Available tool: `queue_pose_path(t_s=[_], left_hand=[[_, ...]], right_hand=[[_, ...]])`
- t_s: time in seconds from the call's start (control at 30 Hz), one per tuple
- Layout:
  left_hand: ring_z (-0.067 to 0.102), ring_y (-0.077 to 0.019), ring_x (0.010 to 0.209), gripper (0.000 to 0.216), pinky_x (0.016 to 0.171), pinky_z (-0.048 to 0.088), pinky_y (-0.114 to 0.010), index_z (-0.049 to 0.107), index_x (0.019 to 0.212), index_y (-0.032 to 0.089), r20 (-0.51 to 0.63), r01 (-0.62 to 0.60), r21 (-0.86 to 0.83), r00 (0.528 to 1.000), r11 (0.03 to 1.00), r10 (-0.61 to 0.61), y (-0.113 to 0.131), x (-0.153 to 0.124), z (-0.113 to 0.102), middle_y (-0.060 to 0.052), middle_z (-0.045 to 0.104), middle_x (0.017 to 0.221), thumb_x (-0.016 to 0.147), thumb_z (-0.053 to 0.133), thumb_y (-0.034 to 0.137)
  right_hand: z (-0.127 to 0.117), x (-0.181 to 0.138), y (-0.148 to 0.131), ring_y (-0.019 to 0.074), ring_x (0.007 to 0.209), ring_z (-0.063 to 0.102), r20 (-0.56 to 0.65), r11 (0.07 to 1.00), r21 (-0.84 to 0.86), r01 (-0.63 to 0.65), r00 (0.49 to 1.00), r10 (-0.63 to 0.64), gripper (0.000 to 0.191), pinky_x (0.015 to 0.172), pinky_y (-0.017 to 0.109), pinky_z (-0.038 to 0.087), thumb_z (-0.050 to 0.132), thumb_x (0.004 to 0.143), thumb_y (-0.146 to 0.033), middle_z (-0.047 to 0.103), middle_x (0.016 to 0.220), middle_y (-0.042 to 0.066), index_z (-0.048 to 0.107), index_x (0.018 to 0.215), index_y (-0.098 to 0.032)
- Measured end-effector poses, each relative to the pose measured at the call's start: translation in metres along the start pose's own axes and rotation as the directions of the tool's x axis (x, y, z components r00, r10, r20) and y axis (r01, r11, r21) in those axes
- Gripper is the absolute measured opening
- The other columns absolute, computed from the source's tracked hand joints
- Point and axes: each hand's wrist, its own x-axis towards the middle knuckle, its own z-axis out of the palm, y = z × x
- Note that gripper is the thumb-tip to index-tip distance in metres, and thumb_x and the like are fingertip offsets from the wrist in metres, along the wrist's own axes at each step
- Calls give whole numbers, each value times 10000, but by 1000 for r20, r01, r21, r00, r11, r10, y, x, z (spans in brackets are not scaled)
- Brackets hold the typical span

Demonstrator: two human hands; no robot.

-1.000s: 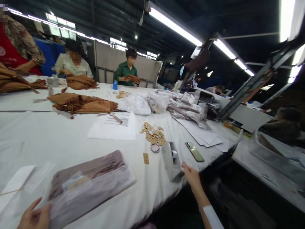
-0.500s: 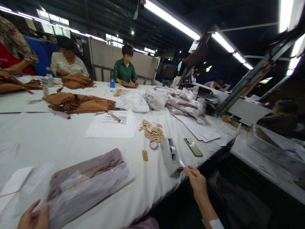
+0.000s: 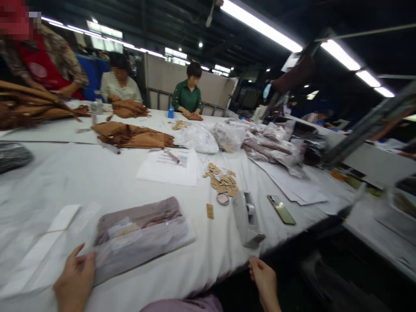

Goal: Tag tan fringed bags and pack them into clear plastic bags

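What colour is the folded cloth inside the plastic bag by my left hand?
Dusty mauve-brown cloth in the bag, seen from the head view.

The left hand (image 3: 75, 284) rested on a bagged garment (image 3: 143, 238) near the table's (image 3: 65, 177) front edge; the right hand (image 3: 264, 279) hovered off that edge, below the tape dispenser (image 3: 247, 219).

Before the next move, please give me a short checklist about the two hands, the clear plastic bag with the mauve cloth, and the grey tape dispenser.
1. Left hand rests on the clear plastic bag of mauve cloth: ok.
2. Bag lies flat on the white table: ok.
3. Right hand holds a tape piece: cannot tell.
4. Grey tape dispenser stands near the right hand: ok.
5. Bag opening sealed: cannot tell.
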Motion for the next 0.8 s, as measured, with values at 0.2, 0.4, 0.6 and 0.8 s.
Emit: queue_pose_path(t_s=[0.2, 0.4, 0.6, 0.8], left_hand=[[639, -208, 713, 480, 726, 489, -331, 504, 1262, 162, 46, 32, -265, 999, 964, -21, 25, 8, -16, -21, 663, 757, 852, 429, 401], [633, -212, 700, 447, 714, 482, -346, 519, 1250, 145, 0, 18, -309, 1000, 951, -19, 22, 7, -16, -36, 669, 755, 862, 428, 348], [635, -209, 732, 435, 721, 477, -331, 505, 1268, 146, 13, 30, -330, 1000, 944, -28, 21, 9, -14, -44, 669, 776, 875, 430, 316], [637, -201, 755, 414, 735, 479, -322, 484, 1291, 169, 31, 37, -347, 999, 937, -28, 22, 11, -16, -45, 677, 804, 899, 418, 286]], right_hand=[[66, 13, -81, 279, 595, 633, 382, 870, -266, 415, 874, -300, 431, 578, 371, 492, 534, 597, -655, 678, 577, 58, 684, 647, -254], [164, -64, -228, 190, 658, 583, 844, 556, 242, 795, 110, -525, 326, 649, 284, 445, 494, 831, -499, 674, 707, 18, 670, 747, -238], [237, -140, -309, 128, 594, 507, 822, 348, 569, 745, -521, -230, 275, 582, 233, 383, 496, 870, -373, 639, 666, -18, 704, 785, -215], [314, -170, -310, 115, 507, 504, 822, 51, 570, 820, -569, -33, 104, 553, 235, 376, 637, 701, -210, 648, 569, -47, 731, 669, -245]])
